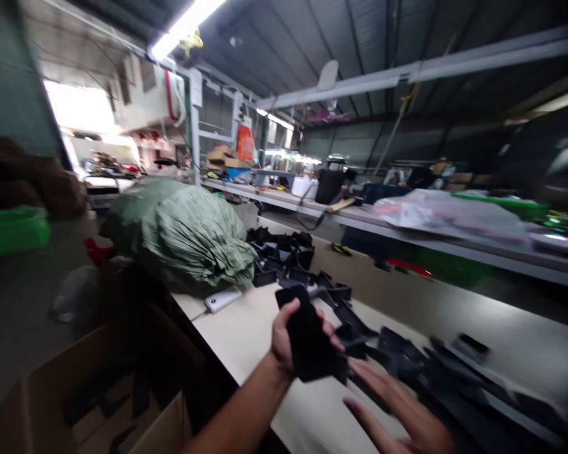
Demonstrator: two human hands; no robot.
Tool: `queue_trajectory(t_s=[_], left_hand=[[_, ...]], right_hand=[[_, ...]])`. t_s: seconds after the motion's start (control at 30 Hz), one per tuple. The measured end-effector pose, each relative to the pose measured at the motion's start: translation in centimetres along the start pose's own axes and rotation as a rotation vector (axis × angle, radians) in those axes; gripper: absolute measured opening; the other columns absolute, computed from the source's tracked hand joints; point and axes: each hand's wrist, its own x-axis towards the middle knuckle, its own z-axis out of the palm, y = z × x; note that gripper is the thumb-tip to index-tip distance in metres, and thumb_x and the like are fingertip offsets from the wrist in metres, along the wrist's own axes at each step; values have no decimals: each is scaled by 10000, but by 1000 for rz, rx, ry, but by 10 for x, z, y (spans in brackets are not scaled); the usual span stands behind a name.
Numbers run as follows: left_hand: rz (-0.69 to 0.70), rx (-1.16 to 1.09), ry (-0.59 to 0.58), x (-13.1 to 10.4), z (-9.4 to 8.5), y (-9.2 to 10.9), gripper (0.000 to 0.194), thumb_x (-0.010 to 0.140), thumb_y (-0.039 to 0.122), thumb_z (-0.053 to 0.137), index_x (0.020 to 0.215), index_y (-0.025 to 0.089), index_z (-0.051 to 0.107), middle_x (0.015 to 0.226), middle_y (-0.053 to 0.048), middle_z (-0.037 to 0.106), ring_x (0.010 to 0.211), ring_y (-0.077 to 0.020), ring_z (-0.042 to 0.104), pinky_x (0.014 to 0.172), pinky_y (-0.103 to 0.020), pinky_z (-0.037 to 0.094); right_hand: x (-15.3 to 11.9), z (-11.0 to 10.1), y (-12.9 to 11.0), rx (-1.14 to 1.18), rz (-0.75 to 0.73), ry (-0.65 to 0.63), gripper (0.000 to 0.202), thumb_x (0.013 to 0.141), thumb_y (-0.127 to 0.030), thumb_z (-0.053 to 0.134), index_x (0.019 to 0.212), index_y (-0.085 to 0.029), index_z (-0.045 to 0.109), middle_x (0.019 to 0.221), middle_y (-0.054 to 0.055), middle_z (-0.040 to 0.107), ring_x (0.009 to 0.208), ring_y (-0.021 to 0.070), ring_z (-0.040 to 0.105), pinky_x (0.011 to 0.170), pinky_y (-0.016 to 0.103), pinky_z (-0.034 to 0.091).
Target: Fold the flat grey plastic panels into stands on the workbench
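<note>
My left hand (pixel 284 337) is wrapped round a flat black plastic piece (pixel 311 337), thumb on its near face and fingers along the far edge. It is held above the pale tabletop (pixel 246 334). My right hand (pixel 392 403) is just right of and below the piece, thumb and fingers apart, somewhat blurred. Its fingertips come close to the piece's lower right corner; whether they touch it I cannot tell. Behind and to the right, black plastic parts (pixel 355 321) lie in a loose row along the table.
A big green sack (pixel 180 233) sits at the table's left end, beside a white power bank (pixel 222 299) with a cable. Below left, an open cardboard box (pixel 42 391) holds black pieces. A long shelf (pixel 407 233) with bags and tools runs behind the table.
</note>
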Motion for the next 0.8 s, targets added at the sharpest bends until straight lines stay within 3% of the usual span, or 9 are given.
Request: queue_trajectory(t_s=[0.13, 0.27, 0.57, 0.73, 0.8], left_hand=[[-96, 98, -117, -11, -3, 8, 714, 896, 791, 479, 1021, 121, 693, 833, -119, 735, 770, -285, 736, 825, -432, 537], [-159, 154, -152, -12, -6, -1, 910, 879, 882, 418, 1166, 61, 684, 918, -187, 776, 812, -312, 770, 821, -432, 566], [-219, 188, -186, -5, -10, -11, 1139, 829, 974, 334, 1457, 41, 515, 1015, -285, 788, 827, -369, 793, 755, -432, 567], [-227, 250, -161, 7, -7, -13, 1157, 830, 966, 375, 1515, 38, 471, 1073, -280, 787, 889, -376, 789, 835, -475, 560], [-175, 360, -101, 11, -10, -10, 1119, 841, 948, 412, 1512, 55, 487, 1121, -265, 788, 960, -380, 782, 881, -482, 557]], right_hand=[[5, 0, -29, 333, 469, -186, 446, 902, -590, 749, 1197, -261, 809, 1118, 110, 811, 1006, 304, 762, 925, 418, 606], [9, 8, -38, 641, 574, -365, 500, 921, -658, 695, 976, -178, 823, 896, 111, 794, 836, 255, 730, 835, 393, 587], [-7, 22, -33, 896, 687, -249, 433, 912, -572, 768, 1019, -154, 811, 880, 109, 789, 716, 193, 692, 746, 360, 561], [-11, 28, -32, 898, 688, -127, 429, 929, -559, 755, 919, -133, 805, 840, 110, 775, 692, 181, 661, 730, 350, 543], [-10, 22, -31, 926, 691, -44, 418, 934, -548, 756, 920, -133, 799, 814, 97, 762, 680, 163, 644, 697, 318, 528]])
